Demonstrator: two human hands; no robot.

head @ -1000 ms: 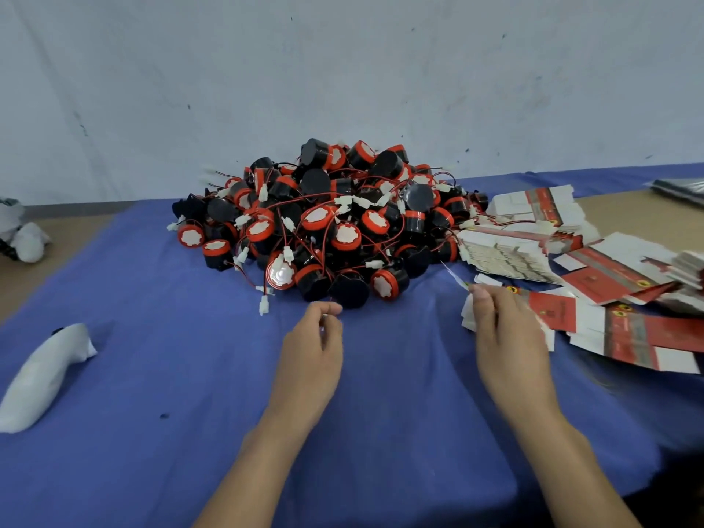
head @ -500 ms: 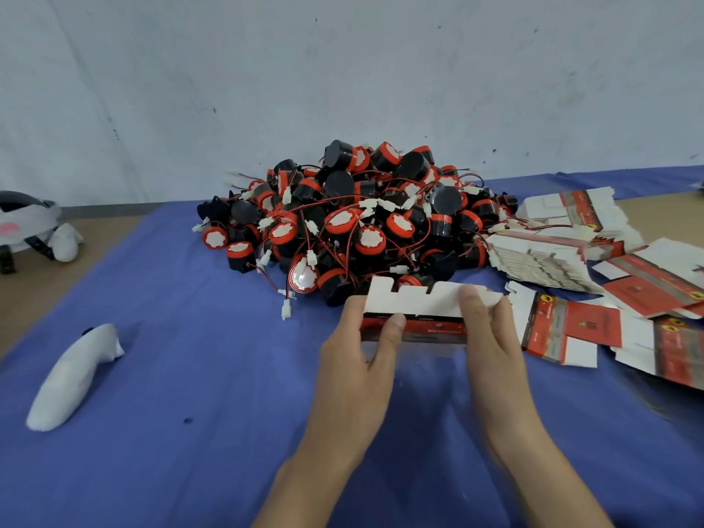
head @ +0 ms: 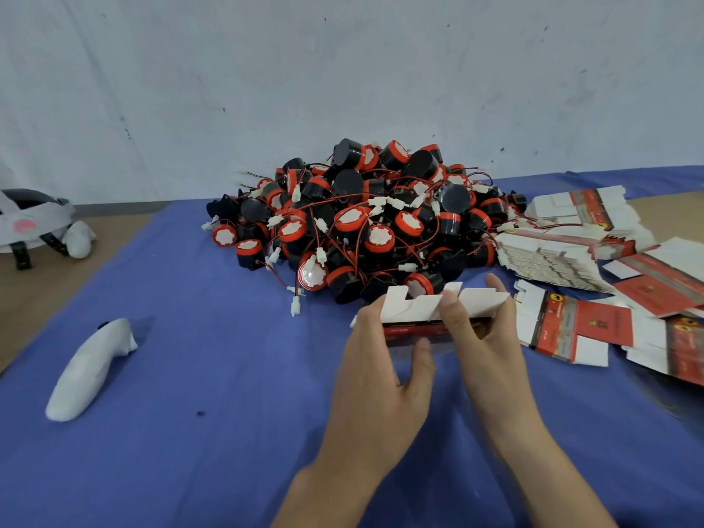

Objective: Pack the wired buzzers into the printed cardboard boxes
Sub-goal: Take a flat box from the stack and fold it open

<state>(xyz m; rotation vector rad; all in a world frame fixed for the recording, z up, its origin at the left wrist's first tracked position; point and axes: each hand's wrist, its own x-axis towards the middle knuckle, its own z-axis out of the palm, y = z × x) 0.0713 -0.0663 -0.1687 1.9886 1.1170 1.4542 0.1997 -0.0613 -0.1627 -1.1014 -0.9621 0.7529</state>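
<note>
- The left hand (head: 381, 363) and the right hand (head: 487, 337) hold 1 cardboard box (head: 411, 331) between them. It is low over the table (head: 228, 432) and just in front of the pile of buzzers (head: 362, 222).
- The grip of each hand is narrow: the thumb is in front and the fingers are behind, and they pinch the box near its 2 ends. The box looks half opened, with its white flaps (head: 398, 304) pointing up.
- The card is thin and light, and I think it creases easily. It is better to hold it at the folded edges and not to press the middle of a wall.
- The buzzers are small hard cylinders, but their thin red wires are tangled. I judge that 1 should be lifted by its body and not pulled by the wire.
- More flat boxes (head: 571, 329) lie at the right, just beside the pile.
</note>
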